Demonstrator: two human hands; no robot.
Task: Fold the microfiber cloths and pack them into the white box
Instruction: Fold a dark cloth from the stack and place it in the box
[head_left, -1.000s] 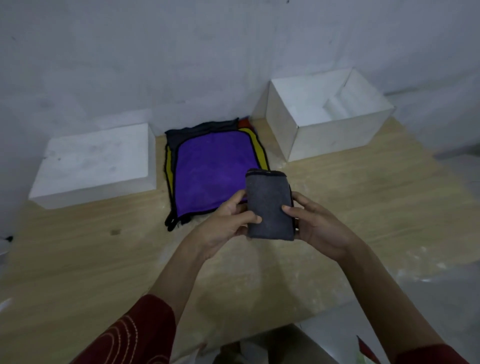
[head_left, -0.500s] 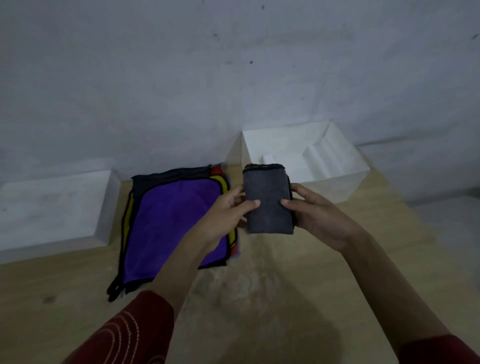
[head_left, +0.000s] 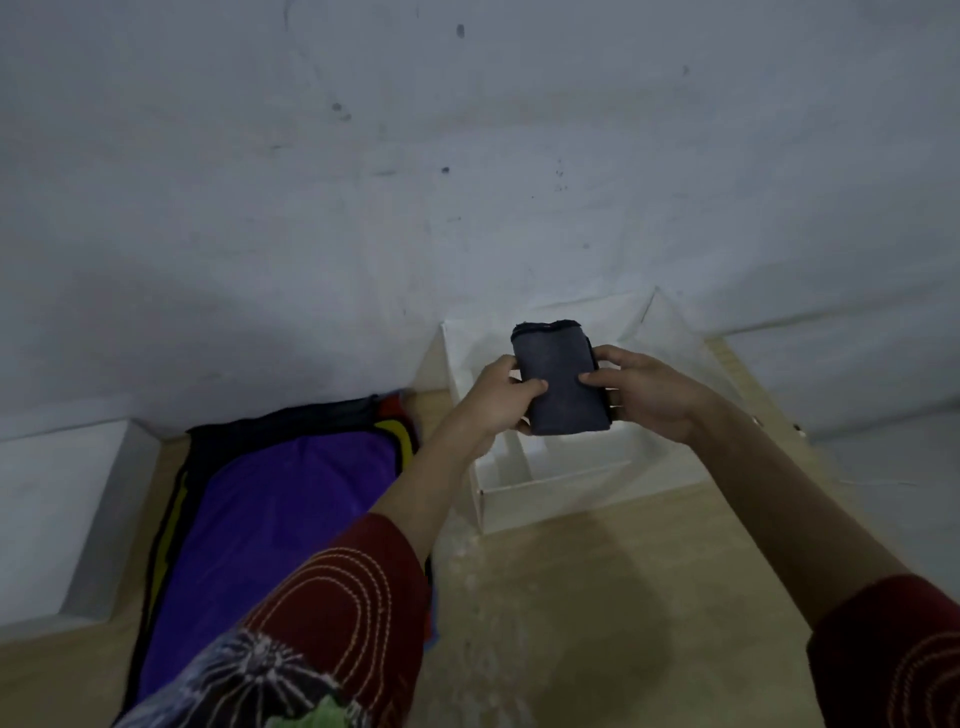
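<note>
A folded dark grey microfiber cloth (head_left: 562, 384) is held upright in the air over the open white box (head_left: 550, 491). My left hand (head_left: 496, 402) grips its left edge, thumb on the front. My right hand (head_left: 644, 397) grips its right edge the same way. The box stands against the wall at the table's back right, and a white divider shows inside it. To the left lies a flat stack of unfolded cloths (head_left: 280, 519), purple on top, with black, yellow and red edges showing under it.
A closed white block (head_left: 62, 514) sits at the far left by the wall. The wooden table (head_left: 597, 623) runs toward me in front of the box. The grey wall stands right behind the box and the stack.
Both hands have carried the folded grey cloth forward and to the right, from in front of the purple stack to above the white box. The camera has moved closer.
</note>
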